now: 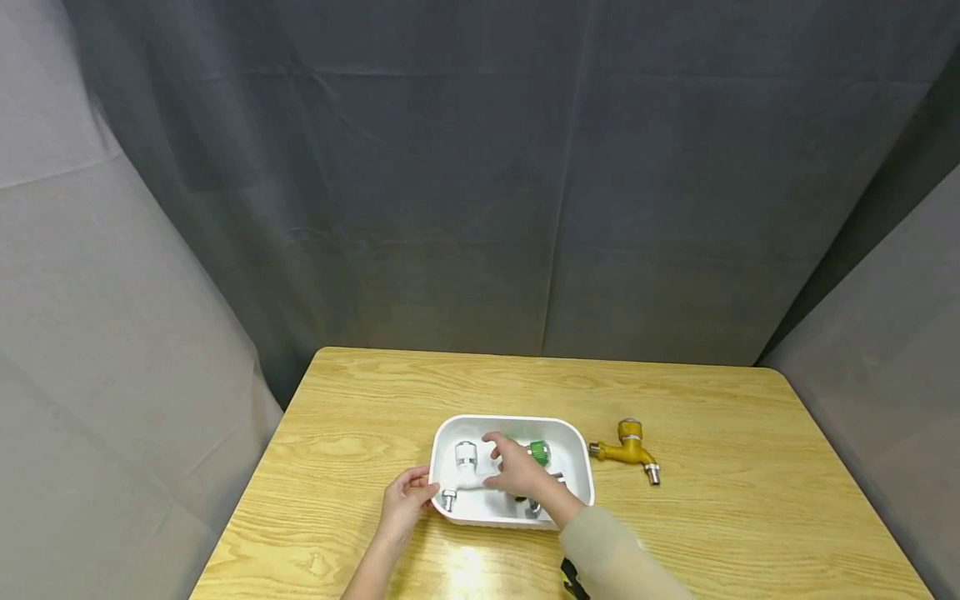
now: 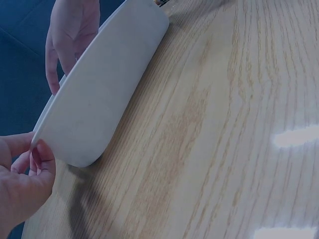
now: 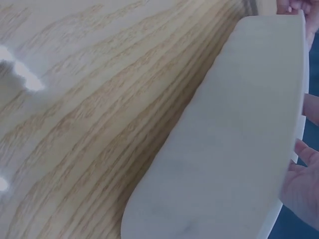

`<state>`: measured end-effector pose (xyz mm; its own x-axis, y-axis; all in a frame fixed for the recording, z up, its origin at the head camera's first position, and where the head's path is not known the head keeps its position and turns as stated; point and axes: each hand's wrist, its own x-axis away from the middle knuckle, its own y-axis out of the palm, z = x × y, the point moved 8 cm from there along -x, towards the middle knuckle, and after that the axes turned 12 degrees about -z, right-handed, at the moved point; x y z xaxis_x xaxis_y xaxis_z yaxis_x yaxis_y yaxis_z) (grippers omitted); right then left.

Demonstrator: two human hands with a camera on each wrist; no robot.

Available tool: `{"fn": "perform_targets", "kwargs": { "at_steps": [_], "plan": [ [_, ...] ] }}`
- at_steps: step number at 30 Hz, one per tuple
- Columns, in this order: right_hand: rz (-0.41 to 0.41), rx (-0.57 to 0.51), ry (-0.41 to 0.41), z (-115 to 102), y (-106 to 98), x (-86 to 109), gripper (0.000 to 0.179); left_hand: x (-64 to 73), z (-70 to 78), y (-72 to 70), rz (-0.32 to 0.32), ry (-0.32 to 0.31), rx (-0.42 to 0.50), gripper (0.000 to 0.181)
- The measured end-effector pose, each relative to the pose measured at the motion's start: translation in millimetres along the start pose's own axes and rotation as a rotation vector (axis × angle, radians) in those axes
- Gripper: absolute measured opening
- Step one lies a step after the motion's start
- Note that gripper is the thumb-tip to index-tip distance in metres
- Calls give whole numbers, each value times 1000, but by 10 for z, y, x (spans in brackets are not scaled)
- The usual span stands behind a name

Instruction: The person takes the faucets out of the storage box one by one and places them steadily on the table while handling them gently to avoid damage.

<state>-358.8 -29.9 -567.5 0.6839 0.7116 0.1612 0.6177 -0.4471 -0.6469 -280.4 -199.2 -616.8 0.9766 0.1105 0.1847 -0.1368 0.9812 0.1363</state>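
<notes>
One white tap (image 1: 467, 477) lies by spread right fingers (image 1: 492, 437); left fingers (image 2: 46, 167) pinch the basin (image 2: 107, 79).

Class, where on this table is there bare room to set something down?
Bare tabletop runs left of the left grip, behind the white tub toward the dark curtain, and right of the yellow tap. The tub is crowded: the white tap, the green knob and the right grip share it. The gap from tub to yellow tap is narrow.

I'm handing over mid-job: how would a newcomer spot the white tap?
On the wooden table, find the white tray. The white tap lies in its left half, near the right hand. Its white knob sets it apart from the green knob.
</notes>
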Motion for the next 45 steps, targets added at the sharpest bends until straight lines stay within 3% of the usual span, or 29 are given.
{"fn": "perform_targets", "kwargs": {
  "at_steps": [9,18,26,36,45],
  "plan": [
    [-16,143,-5,29,94,-84,66,0,-7,-3,-11,4,-4,39],
    [-60,384,44,30,198,-113,56,-11,-8,3,-3,0,-19,39],
    [-107,627,-44,-77,281,-105,49,-10,2,8,-10,7,-20,40],
    [-152,727,-109,-72,351,-132,51,-9,-15,2,3,-4,-22,40],
    [-203,689,-162,-86,405,-129,48,4,-2,6,-8,1,-14,41]
  ]
}}
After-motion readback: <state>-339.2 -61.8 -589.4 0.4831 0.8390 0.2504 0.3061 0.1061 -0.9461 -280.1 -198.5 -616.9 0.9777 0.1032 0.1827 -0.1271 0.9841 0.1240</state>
